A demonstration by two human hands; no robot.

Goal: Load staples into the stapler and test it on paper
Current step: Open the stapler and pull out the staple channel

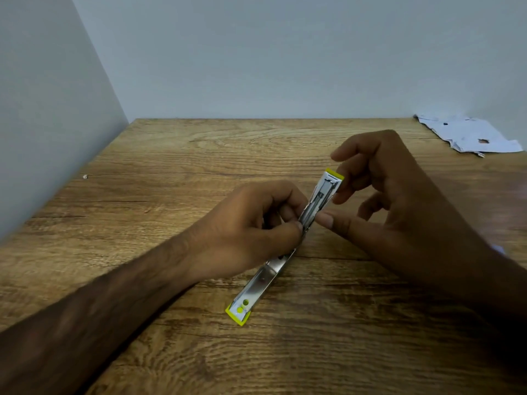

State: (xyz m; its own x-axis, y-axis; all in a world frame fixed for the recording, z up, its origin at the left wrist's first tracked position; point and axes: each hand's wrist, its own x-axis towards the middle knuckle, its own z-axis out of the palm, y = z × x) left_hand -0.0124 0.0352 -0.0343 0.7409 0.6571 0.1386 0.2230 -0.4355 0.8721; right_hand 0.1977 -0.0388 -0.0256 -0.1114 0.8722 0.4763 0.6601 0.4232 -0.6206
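A yellow and silver stapler [258,283] lies swung fully open on the wooden table [171,155], one half flat near the front, the other half pointing away with its metal staple channel [320,199] facing up. My left hand [251,226] pinches the stapler at its hinge area. Coming in from the right, my right hand [393,201] has its thumb and fingers on either side of the channel, curled round the far half. I cannot make out any staples in the channel.
Crumpled white paper [467,135] lies at the table's far right corner against the wall. Grey walls bound the table at the back and left. A tiny white speck [85,176] sits near the left edge.
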